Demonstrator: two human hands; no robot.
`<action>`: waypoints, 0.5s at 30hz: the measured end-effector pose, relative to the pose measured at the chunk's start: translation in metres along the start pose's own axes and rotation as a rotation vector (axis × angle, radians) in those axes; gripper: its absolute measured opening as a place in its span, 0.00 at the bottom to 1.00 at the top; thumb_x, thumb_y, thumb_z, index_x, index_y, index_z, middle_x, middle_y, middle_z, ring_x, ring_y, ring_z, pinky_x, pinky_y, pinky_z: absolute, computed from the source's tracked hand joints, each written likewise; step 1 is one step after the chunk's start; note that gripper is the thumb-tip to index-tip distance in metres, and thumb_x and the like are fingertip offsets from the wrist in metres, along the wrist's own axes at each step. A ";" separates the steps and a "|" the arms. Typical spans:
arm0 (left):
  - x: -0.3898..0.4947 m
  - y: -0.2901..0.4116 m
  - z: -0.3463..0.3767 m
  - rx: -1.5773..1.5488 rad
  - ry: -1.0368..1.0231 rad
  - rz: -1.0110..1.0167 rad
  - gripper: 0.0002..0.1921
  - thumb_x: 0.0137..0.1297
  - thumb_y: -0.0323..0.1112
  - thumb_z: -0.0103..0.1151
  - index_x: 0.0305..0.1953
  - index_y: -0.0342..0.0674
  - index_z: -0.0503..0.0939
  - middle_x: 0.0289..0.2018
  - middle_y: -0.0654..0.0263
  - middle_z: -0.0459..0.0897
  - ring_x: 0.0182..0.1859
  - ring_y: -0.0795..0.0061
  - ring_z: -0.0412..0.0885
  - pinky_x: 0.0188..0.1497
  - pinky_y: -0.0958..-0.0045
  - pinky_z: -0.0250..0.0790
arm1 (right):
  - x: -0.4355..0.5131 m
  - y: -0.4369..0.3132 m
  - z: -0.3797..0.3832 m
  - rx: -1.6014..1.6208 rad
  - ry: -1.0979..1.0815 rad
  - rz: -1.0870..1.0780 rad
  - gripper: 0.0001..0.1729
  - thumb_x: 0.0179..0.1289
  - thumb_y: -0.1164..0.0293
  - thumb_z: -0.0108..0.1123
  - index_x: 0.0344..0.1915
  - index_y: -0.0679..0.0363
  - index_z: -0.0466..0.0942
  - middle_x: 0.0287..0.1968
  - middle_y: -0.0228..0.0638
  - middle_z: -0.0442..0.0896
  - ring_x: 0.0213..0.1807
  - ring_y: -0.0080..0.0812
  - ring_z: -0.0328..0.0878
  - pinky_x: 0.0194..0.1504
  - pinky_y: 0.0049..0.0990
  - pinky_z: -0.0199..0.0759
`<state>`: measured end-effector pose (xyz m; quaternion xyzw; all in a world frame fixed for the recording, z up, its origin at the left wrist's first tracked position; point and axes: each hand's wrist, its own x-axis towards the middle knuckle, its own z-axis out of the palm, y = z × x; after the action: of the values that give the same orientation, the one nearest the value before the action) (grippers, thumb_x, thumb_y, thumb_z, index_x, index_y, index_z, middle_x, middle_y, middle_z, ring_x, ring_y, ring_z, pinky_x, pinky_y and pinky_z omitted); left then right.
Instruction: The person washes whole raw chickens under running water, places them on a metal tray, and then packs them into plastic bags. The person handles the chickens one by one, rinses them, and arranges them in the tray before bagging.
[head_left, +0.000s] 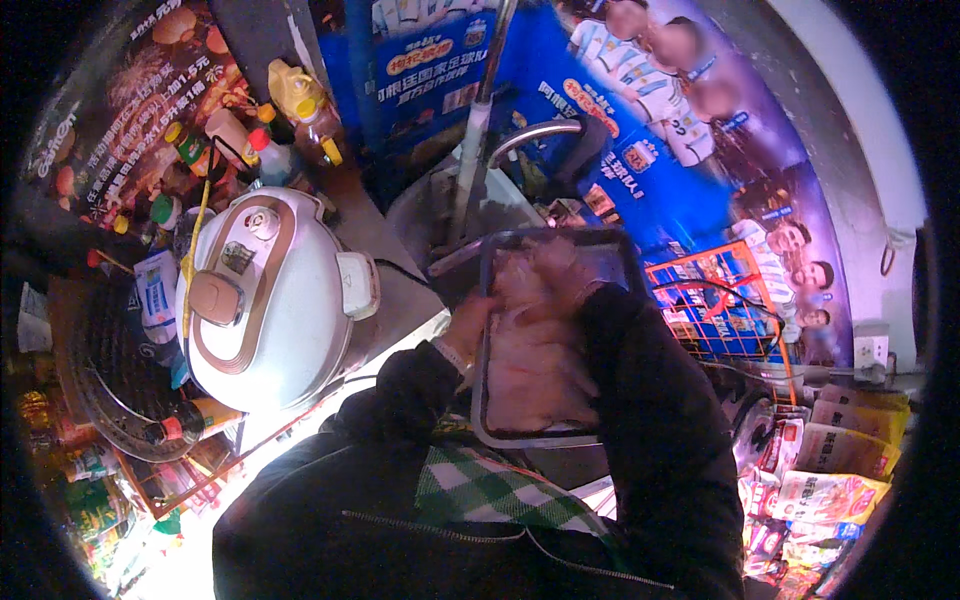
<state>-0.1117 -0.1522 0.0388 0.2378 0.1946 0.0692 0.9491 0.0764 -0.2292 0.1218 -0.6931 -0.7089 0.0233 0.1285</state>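
Observation:
A dark rectangular tray (481, 382) lies before me, filled with pale pink pieces that look like raw meat (536, 367). At its left rim is my left hand (466, 330), which appears to grip the edge, its fingertips reaching over the side. My right hand (576, 276) is over the far right part of the tray, among the pieces there; motion blur and the dark sleeve hide its fingers. Whether it holds a piece cannot be told. What supports the tray from below is mostly hidden.
A white electric pressure cooker (304, 330) stands left on a counter, with several bottles (274, 154) behind it. Beyond the tray are a grey bin-like container (427, 199) and a metal pole (472, 142). An orange wire rack (712, 300) and packaged goods (832, 495) are at right.

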 end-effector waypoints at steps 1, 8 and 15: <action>-0.009 -0.004 0.002 0.200 0.093 -0.040 0.10 0.62 0.32 0.52 0.42 0.36 0.78 0.36 0.65 0.81 0.37 0.72 0.79 0.43 0.72 0.71 | -0.004 -0.008 -0.001 -0.056 -0.036 -0.071 0.30 0.46 0.53 0.65 0.46 0.60 0.76 0.42 0.40 0.78 0.42 0.44 0.75 0.46 0.42 0.67; -0.027 -0.048 0.002 0.240 0.237 -0.012 0.11 0.61 0.28 0.50 0.44 0.36 0.77 0.37 0.64 0.81 0.35 0.76 0.79 0.36 0.75 0.71 | -0.042 -0.036 0.008 -0.141 0.024 -0.004 0.37 0.43 0.45 0.65 0.48 0.59 0.75 0.47 0.42 0.76 0.47 0.45 0.74 0.53 0.41 0.64; -0.024 -0.043 0.010 -0.049 0.036 -0.251 0.12 0.66 0.33 0.47 0.47 0.38 0.75 0.39 0.61 0.82 0.38 0.69 0.82 0.42 0.71 0.75 | -0.053 -0.028 -0.012 -0.184 0.030 0.167 0.17 0.59 0.57 0.53 0.43 0.51 0.81 0.39 0.41 0.81 0.42 0.44 0.78 0.47 0.39 0.70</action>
<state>-0.1283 -0.1992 0.0344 0.1868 0.2380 -0.0413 0.9522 0.0521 -0.2848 0.1313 -0.7588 -0.6460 -0.0413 0.0726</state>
